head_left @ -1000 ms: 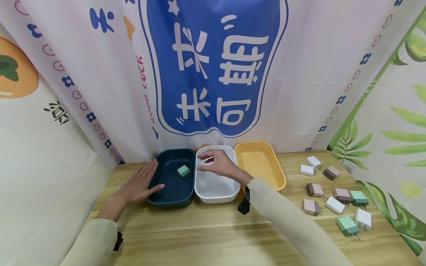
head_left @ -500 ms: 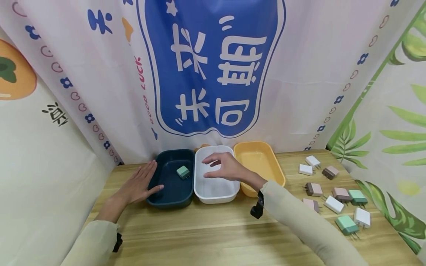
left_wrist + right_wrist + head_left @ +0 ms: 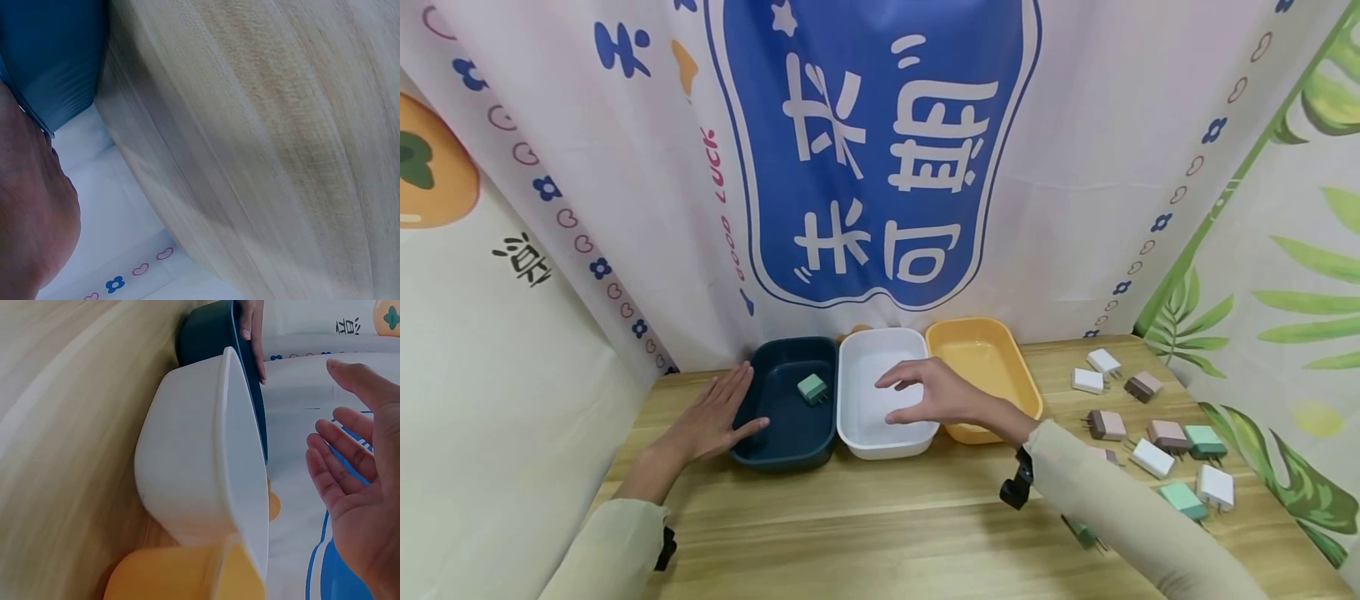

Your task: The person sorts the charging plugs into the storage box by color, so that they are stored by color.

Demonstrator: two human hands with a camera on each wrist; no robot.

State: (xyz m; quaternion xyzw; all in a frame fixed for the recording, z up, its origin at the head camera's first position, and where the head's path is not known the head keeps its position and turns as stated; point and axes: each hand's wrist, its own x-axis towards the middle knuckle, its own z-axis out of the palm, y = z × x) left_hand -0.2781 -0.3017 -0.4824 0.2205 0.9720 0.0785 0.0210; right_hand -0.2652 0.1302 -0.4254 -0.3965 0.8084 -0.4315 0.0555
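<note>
My left hand [image 3: 711, 421] rests on the left rim of a dark blue tray [image 3: 782, 442], its fingers straight and the thumb over the near side. Inside that tray lies one green plug-in charger [image 3: 812, 387], prongs to the lower right. Over the right part of a white tray [image 3: 865, 421] hovers my right hand [image 3: 943, 393], thumb and fingers apart. In the right wrist view that hand [image 3: 369, 487] is empty, its palm showing beyond the white tray [image 3: 187, 444]. The left wrist view shows only part of the left hand [image 3: 31, 206] against the blue tray [image 3: 53, 62].
A yellow tray [image 3: 1003, 371] stands right of the white one. Several chargers lie on the table's right side, among them a white charger [image 3: 1215, 487], a pink-and-brown charger [image 3: 1107, 425] and a green charger [image 3: 1205, 442]. Another green charger [image 3: 1082, 532] is partly hidden by the right sleeve.
My right hand has moved right and slightly nearer across the white tray. The right sleeve now covers most of one pink-and-brown charger, and a green one shows below it. The left hand stays put.
</note>
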